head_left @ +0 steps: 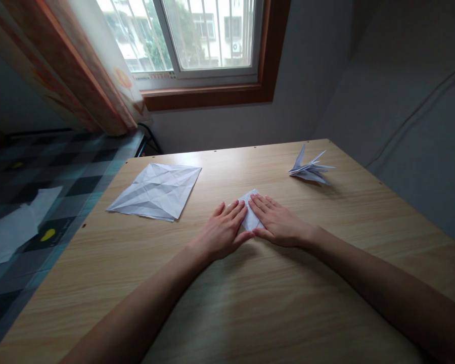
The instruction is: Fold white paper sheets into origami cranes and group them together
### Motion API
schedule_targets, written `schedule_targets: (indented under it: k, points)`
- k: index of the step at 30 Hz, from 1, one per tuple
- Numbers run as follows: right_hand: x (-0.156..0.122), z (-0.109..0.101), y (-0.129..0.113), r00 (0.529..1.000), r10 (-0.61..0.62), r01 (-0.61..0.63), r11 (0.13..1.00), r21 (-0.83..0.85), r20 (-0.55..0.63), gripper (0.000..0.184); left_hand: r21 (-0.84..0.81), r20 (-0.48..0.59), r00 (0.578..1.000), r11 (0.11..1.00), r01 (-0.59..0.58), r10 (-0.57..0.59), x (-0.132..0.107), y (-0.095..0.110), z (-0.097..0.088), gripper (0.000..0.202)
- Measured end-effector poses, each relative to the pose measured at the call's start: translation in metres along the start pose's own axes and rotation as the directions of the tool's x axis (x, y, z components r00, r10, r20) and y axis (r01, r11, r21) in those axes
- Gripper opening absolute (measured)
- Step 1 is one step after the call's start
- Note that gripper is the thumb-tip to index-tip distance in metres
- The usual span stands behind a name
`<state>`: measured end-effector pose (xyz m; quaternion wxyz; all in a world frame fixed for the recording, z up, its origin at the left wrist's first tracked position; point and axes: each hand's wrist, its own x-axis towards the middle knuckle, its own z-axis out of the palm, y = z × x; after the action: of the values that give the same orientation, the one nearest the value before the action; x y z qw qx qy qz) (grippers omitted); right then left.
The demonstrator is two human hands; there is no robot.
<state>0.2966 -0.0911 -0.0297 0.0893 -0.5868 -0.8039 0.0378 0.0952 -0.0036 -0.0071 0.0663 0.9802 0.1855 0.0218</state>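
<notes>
A small folded piece of white paper (252, 220) lies on the wooden table, partly covered by both hands. My left hand (224, 230) rests flat over its left side, fingers stretched out and pointing away from me. Across from it, my right hand (275, 218) presses flat on the paper's right side, its fingers also extended. The two thumbs come close together at the near edge of the paper. Only a strip of the paper and its far tip show between the hands.
Creased white paper sheets (157, 192) lie at the table's left. A folded paper figure with pointed flaps (310, 169) stands at the back right. Beyond the left edge, a checked cloth surface (13, 288) carries loose paper (17, 227). A window (212, 35) and wall are behind the table (227, 323).
</notes>
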Motion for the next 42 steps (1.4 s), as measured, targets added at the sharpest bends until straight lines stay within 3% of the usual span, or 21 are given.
schedule_targets:
  k: [10, 18, 22, 26, 29, 32, 36, 38, 42]
  points:
    - [-0.02, -0.009, -0.006, 0.987, -0.149, 0.145, 0.986, 0.08, 0.051, 0.086, 0.022, -0.044, 0.999, 1.0, 0.017, -0.016, 0.0, -0.001, 0.004, 0.061]
    - [-0.028, -0.009, -0.015, 0.979, -0.193, 0.184, 0.974, 0.128, 0.059, 0.089, 0.059, -0.028, 0.999, 0.998, -0.025, 0.027, -0.002, -0.008, 0.005, 0.052]
    - [-0.026, -0.008, -0.003, 1.0, -0.021, 0.021, 0.994, 0.107, -0.002, 0.08, 0.063, -0.028, 0.995, 0.994, -0.091, 0.093, -0.002, -0.01, 0.003, 0.048]
    - [-0.024, -0.007, 0.012, 0.983, 0.18, -0.177, 0.981, 0.074, -0.039, 0.081, 0.022, -0.034, 0.979, 0.979, -0.202, 0.202, -0.003, -0.01, 0.001, 0.045]
    - [-0.023, -0.007, 0.017, 0.97, 0.235, -0.218, 0.955, 0.202, -0.067, 0.081, 0.02, -0.029, 0.974, 0.974, -0.226, 0.227, -0.003, -0.011, 0.001, 0.046]
    - [-0.018, -0.008, 0.014, 0.936, 0.341, -0.248, 0.818, 0.52, -0.091, 0.082, 0.015, -0.023, 0.972, 0.973, -0.232, 0.232, -0.003, -0.011, 0.001, 0.049]
    - [-0.01, -0.011, 0.006, 0.842, 0.54, -0.219, 0.387, 0.896, -0.027, 0.072, 0.001, -0.012, 0.973, 0.973, -0.232, 0.232, -0.003, -0.01, -0.001, 0.049]
    - [-0.007, -0.012, 0.004, 0.784, 0.62, -0.181, 0.221, 0.958, 0.005, 0.065, -0.004, -0.001, 0.974, 0.974, -0.227, 0.227, -0.003, -0.009, -0.002, 0.049]
    - [-0.008, -0.014, 0.006, 0.675, 0.733, -0.14, 0.011, 0.99, 0.087, 0.049, -0.005, 0.01, 0.975, 0.975, -0.221, 0.221, -0.002, -0.008, -0.002, 0.05]
